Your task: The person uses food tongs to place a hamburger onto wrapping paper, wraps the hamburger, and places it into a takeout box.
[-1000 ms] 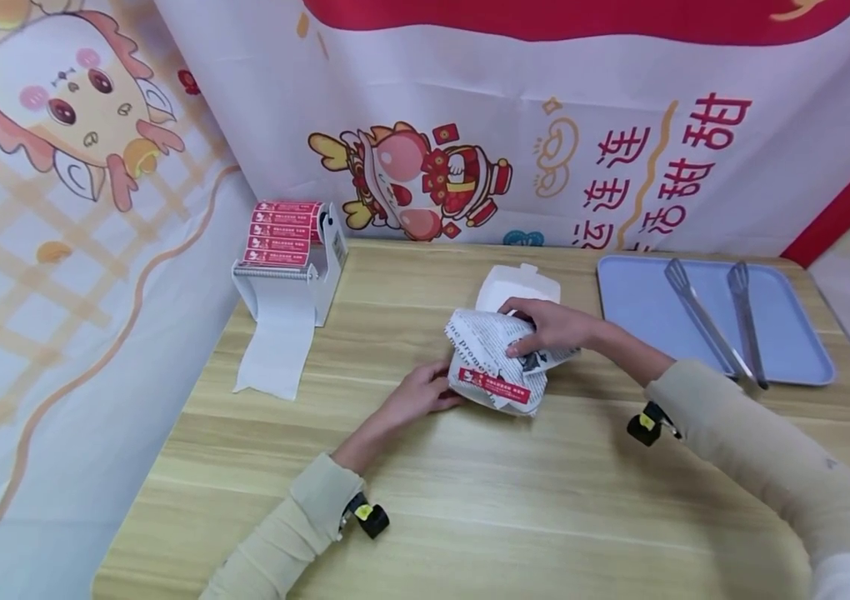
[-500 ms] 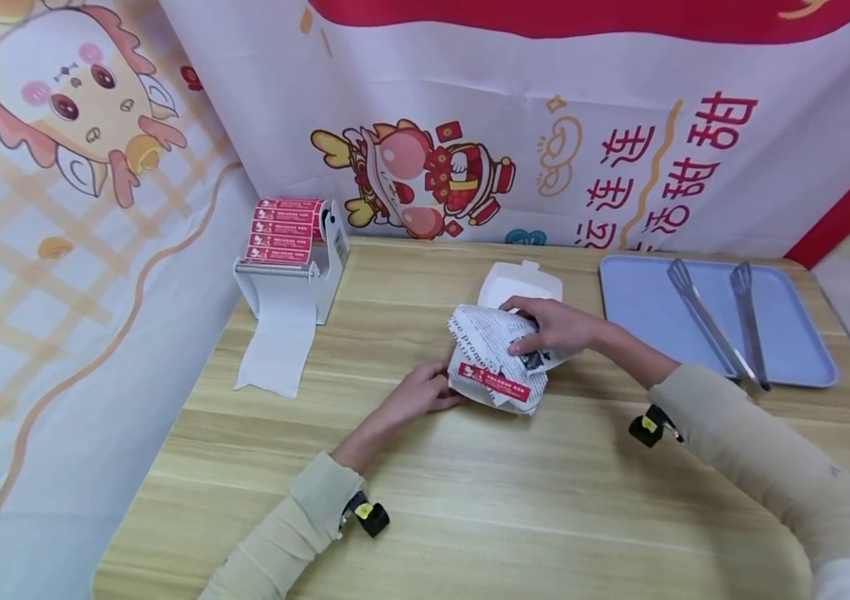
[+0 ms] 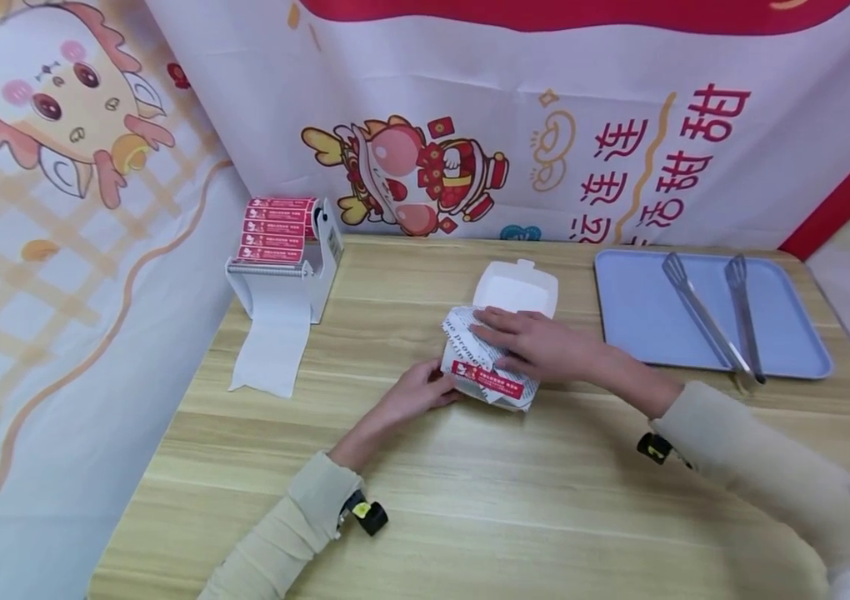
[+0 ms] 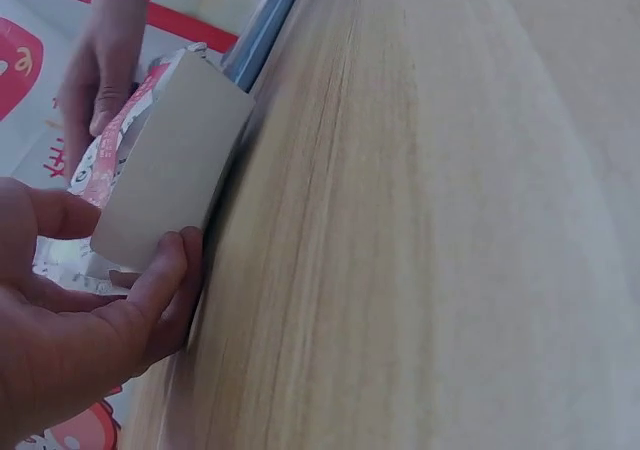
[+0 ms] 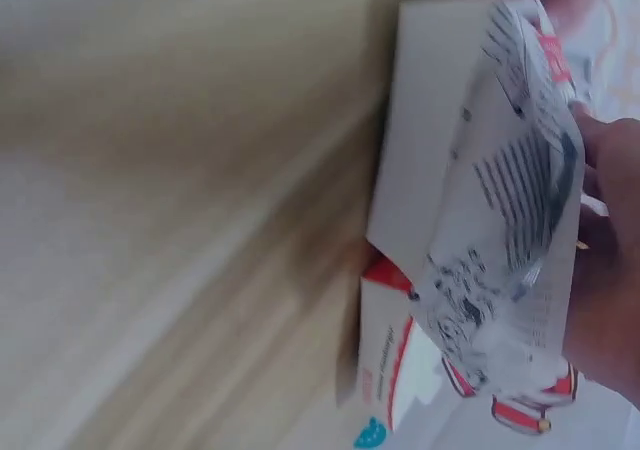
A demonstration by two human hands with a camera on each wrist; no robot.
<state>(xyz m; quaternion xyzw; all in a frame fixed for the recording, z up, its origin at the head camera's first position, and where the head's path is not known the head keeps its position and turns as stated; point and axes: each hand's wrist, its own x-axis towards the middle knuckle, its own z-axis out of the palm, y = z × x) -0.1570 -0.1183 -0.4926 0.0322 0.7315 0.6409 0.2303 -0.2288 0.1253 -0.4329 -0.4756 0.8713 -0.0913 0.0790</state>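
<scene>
A white clamshell paper box (image 4: 180, 160) stands on the table with its lid (image 3: 517, 287) folded back behind it. A newspaper-print paper wrap (image 3: 457, 335) sits in it, with a red label (image 3: 487, 380) across the near side. My left hand (image 3: 414, 392) holds the box at its left corner, thumb and fingers on either side. Over the paper lies my right hand (image 3: 545, 345), fingers outstretched and pressing on top. In the right wrist view a crumpled flap of paper (image 5: 510, 200) hangs over the box's side. What the paper covers is hidden.
A label dispenser (image 3: 286, 258) with a roll of red labels and a hanging white strip stands at the back left. On the right lies a blue tray (image 3: 631, 308) with two metal tongs (image 3: 706, 321). A printed cloth (image 3: 425, 75) hangs behind the wooden table (image 3: 455, 508).
My right hand has shifted left and flattened from gripping the paper's right flap to pressing on top. The wrap sits lower in the box. My left hand keeps its place.
</scene>
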